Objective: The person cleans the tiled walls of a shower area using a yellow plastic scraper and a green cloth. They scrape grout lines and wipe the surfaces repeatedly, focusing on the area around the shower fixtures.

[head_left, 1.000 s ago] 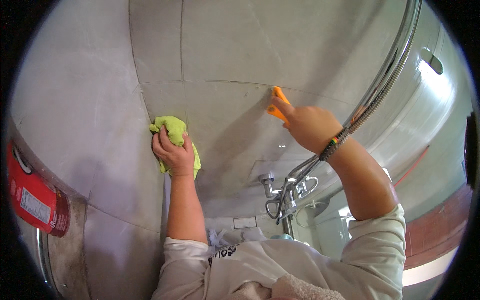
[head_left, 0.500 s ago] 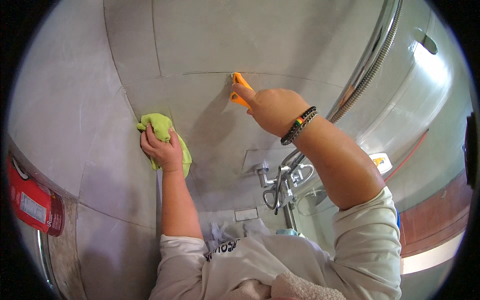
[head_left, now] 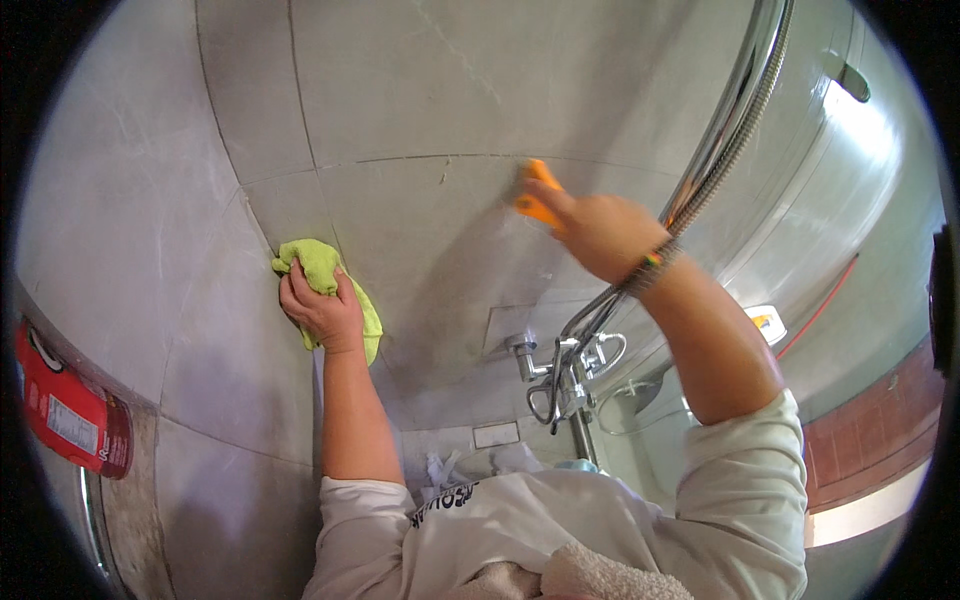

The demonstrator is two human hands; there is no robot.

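Note:
In my right hand [head_left: 608, 232], slightly blurred by motion, is an orange scraper [head_left: 538, 210]. Its tip is at the horizontal grout line of the grey tiled wall [head_left: 410, 235]. A dark gap runs along part of that line, and small light crumbs show on the tile below it. My left hand [head_left: 327, 312] is closed around a lime-green cloth [head_left: 316, 262], which is bunched up near the corner where two walls meet. Part of the cloth hangs down beside my fingers.
A chrome shower pipe [head_left: 722, 125] with a flexible hose rises at the right, close to my right forearm. Below it sits a chrome mixer tap [head_left: 572, 370]. A red container [head_left: 70, 405] stands at the far left. A white toilet [head_left: 672, 428] is at the lower right.
My right hand has moved to the right along the grout line with the scraper. My left hand and the cloth stay in nearly the same place.

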